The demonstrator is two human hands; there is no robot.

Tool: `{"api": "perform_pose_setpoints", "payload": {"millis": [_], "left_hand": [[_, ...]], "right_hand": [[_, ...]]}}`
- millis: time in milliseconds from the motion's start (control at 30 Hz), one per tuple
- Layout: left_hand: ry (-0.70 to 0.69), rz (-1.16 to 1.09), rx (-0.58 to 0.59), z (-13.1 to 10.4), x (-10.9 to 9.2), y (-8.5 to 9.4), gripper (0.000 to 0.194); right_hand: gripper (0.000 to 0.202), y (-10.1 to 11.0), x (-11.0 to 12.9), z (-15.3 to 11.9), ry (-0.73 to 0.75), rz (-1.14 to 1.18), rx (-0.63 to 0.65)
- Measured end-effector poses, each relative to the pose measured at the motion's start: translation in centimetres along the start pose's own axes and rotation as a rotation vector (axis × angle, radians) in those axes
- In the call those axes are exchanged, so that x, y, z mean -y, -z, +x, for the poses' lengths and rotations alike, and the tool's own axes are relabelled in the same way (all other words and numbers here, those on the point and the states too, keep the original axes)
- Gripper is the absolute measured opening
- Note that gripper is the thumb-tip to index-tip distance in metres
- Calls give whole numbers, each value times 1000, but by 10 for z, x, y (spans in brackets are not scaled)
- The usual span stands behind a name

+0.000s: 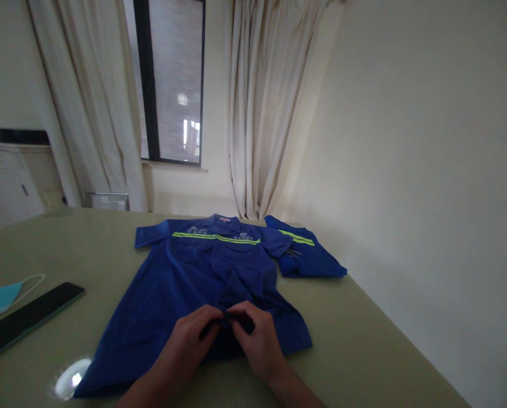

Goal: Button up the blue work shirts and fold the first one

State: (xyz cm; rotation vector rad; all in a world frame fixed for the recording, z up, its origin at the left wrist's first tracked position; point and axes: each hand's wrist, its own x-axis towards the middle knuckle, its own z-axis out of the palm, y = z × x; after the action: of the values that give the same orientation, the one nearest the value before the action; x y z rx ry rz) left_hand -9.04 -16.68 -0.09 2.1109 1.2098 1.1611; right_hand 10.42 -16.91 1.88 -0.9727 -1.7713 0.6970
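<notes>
A blue short-sleeved work shirt (163,300) lies spread on the table, its collar at the far side and its hem toward me. A yellow-green reflective stripe crosses its chest. Close to the hem, my left hand (194,334) and my right hand (255,337) meet at the shirt's front opening. Thumb and fingers of each pinch the dark cloth edge, which is lifted a little and wrinkles the fabric above. Whether a button sits between the fingertips is too small to tell.
A second blue garment (310,258) with a reflective stripe lies folded at the right, beside the wall. On the left of the table (104,238) are a black phone (32,317) and a light blue face mask (0,299). Curtains (259,107) and a window stand behind.
</notes>
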Motion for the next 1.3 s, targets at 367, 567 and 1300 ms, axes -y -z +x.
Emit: {"api": "perform_pose_setpoints", "payload": {"millis": [367,567,1300], "left_hand": [[116,-54,-45,5,-12,0,15],[30,14,-12,-1,-3,-4,29],[371,-575,52,11,6,-4,35]], "right_hand": [[22,1,2,-4,25,0,20],[14,1,-4,1,-116,95,37],[10,3,-10,-4,296,-397,91]]}}
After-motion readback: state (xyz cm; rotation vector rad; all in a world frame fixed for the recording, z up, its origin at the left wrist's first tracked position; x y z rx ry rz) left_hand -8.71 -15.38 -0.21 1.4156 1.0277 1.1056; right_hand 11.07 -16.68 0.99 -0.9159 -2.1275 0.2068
